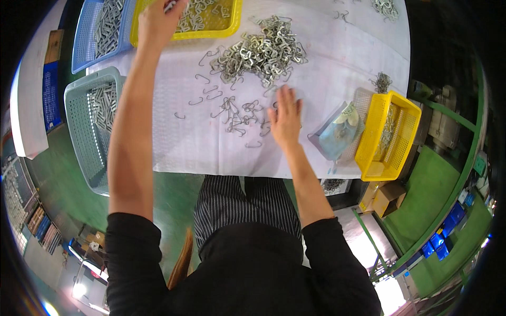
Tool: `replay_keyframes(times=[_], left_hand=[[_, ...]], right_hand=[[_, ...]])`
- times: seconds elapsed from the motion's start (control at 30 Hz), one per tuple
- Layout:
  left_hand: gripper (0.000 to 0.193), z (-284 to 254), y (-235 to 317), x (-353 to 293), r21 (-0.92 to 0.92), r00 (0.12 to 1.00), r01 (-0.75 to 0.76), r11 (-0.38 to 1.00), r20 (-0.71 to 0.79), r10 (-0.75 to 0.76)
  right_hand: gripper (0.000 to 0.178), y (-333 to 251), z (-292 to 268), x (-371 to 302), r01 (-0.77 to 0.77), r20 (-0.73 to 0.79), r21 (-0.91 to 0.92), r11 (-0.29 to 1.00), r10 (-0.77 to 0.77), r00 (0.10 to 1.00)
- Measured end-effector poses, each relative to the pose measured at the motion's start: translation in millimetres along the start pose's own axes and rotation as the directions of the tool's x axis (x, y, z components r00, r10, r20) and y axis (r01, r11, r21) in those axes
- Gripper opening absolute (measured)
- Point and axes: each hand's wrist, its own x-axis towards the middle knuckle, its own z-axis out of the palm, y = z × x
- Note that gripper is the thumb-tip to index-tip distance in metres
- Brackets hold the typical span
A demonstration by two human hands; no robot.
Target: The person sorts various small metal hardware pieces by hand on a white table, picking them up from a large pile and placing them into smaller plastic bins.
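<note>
My left hand (158, 22) reaches over the yellow basket (208, 35) at the far left, its fingers closed on a small metal piece that shows only in part. Bent metal pieces lie inside that basket. Palm down, my right hand (286, 120) rests on the white-covered table (184, 152) with its fingers stretched out. Beside its fingertips is a large heap of bent metal clips (261, 52). Loose wire hooks (237, 113) are scattered left of the right hand, some tangled in a small cluster.
A blue basket (87, 63) and a grey-green basket (79, 142), both holding metal pieces, stand at the left. Toward the right are a light blue cloth item (336, 138) and another yellow basket (373, 171). Small metal heaps (386, 9) sit along the far right edge.
</note>
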Motion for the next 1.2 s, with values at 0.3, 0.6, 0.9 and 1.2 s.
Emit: replay_keyframes(times=[0.3,0.6,0.9,1.2], left_hand=[[0.013,28.3,-20.4,-96.5,-0.034,0.902,-0.415,0.909,-0.149,0.406],[0.056,96.6,-72.6,-191.7,0.287,0.950,-0.209,0.935,0.286,0.125],[0.047,103.1,-30.3,-293.1,-0.256,0.844,-0.290,0.922,0.386,0.372],[0.059,114.4,-13.9,-275.6,-0.058,0.865,-0.312,0.948,0.395,0.309]], right_hand=[[0.050,-18.0,-8.8,-23.6,-0.140,-0.013,0.009,0.990,0.140,0.990],[0.050,-44.1,23.3,-37.5,-0.252,-0.046,0.109,0.961,0.259,0.965],[0.041,-54.9,-9.6,-51.4,0.033,0.122,0.402,0.915,-0.089,0.988],[0.048,-17.4,-49.5,-111.0,-0.219,-0.073,0.200,0.955,0.238,0.969]])
